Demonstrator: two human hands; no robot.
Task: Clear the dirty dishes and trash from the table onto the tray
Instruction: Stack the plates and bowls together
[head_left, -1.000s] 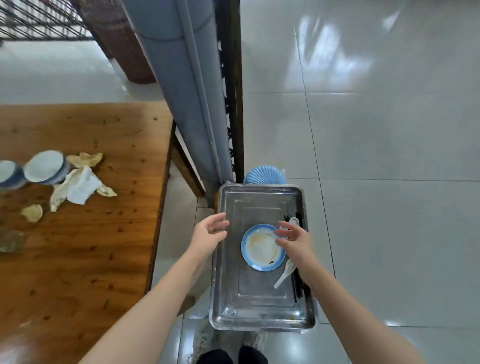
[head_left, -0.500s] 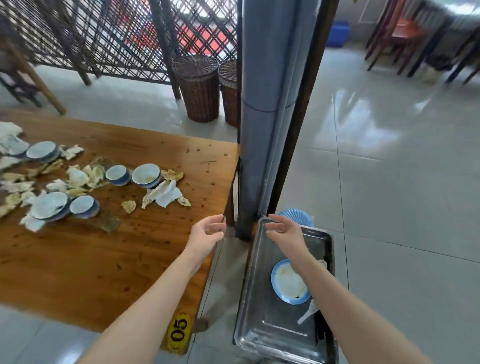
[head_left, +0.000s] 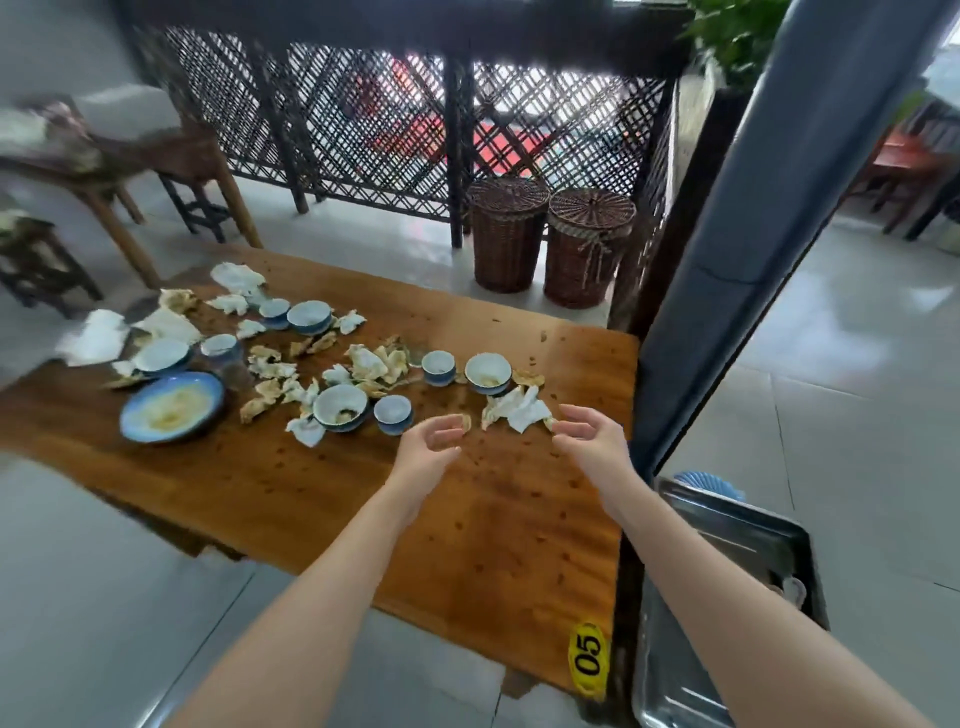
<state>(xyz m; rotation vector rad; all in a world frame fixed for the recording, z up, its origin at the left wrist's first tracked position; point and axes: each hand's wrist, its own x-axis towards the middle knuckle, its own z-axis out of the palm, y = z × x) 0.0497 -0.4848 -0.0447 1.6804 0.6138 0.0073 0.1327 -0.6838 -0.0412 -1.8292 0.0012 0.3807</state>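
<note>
The wooden table carries several blue-and-white bowls and cups amid crumpled napkins and food scraps. A white napkin lies just beyond my hands, with a bowl and a small cup behind it. Further left stand a bowl, a cup and a large blue plate. My left hand and my right hand hover over the table with loosely curled fingers, holding nothing. The metal tray sits low at the right, mostly behind my right arm.
A grey pillar rises between table and tray. Two wicker baskets stand before a lattice screen behind the table. Wooden stools are at the far left. A yellow "05" tag marks the table's near corner.
The view has swung left from the tray to the table. Both hands left the tray and moved out over the table toward the nearest napkin and bowls.
</note>
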